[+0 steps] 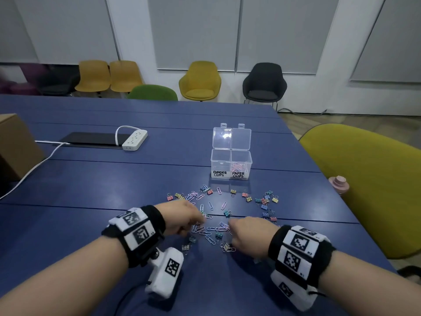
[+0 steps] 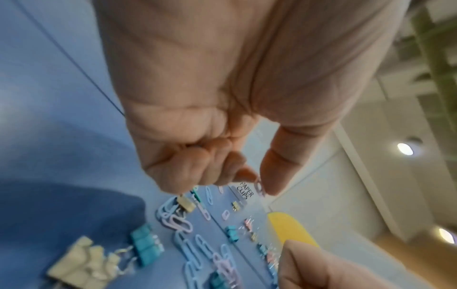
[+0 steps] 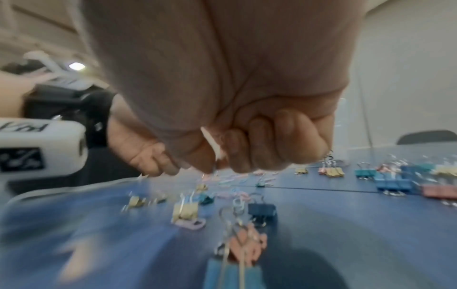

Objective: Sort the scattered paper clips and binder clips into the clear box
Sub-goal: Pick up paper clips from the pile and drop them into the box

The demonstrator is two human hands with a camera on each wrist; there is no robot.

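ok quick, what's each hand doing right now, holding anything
Left hand: pinches a lilac paper clip between thumb and forefinger.
Right hand: fingers curled tight; whether the grip holds clips cannot be told.

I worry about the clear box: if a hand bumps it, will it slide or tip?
The clear box probably slides easily: thin plastic, with only some paper clips inside. Its open lid stands upright, so a push up there may tip it backward.

A white power strip lies on the blue table, a cardboard box at its left edge.
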